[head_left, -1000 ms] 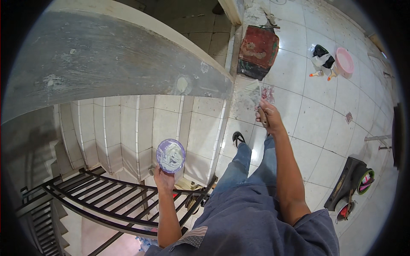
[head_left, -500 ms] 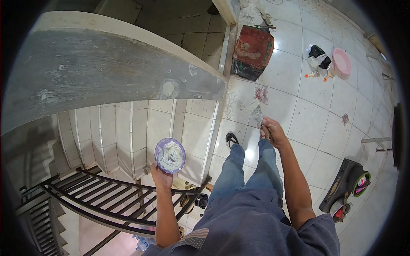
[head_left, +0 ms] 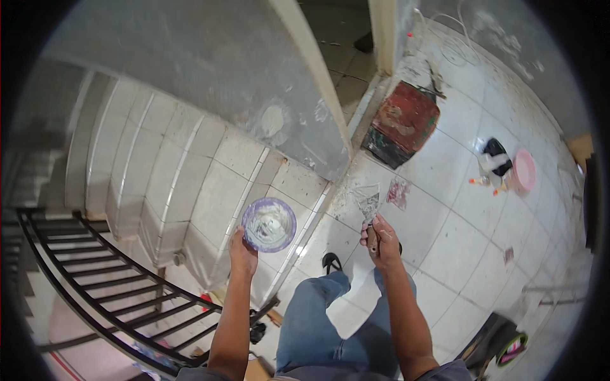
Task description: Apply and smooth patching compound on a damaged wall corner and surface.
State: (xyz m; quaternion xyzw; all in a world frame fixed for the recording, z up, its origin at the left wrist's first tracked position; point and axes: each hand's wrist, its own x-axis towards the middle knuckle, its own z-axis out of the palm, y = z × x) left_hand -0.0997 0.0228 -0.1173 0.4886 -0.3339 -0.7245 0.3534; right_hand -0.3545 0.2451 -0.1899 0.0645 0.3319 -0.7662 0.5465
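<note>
My left hand point(head_left: 244, 253) grips a purple bowl point(head_left: 287, 225) with creamy white filler smeared inside, held out over the tiled stairs. My right hand point(head_left: 381, 241) is closed round the handle of a putty knife point(head_left: 370, 202), whose wide blade is coated in pale filler and points away from me. Below and between my arms are my jeans-clad legs point(head_left: 305, 317) and a black sandal point(head_left: 330, 263). Ahead rises a grey plastered wall point(head_left: 210, 70) with a round pale patch point(head_left: 273, 125) near its right end.
Tiled stairs point(head_left: 178, 165) descend at left beside a black metal railing point(head_left: 127, 273). Up the floor point(head_left: 445, 222) lie a red-and-black sack or box point(head_left: 403, 117), a pink basin point(head_left: 524, 170), a black bag point(head_left: 499, 155) and brushes. A doorway point(head_left: 330, 38) opens at the top. Dark gear sits lower right.
The view has swung, so floor objects appear lower and further right and more of the back wall shows. My right hand has shifted left toward the bowl, and my legs look more bent.
</note>
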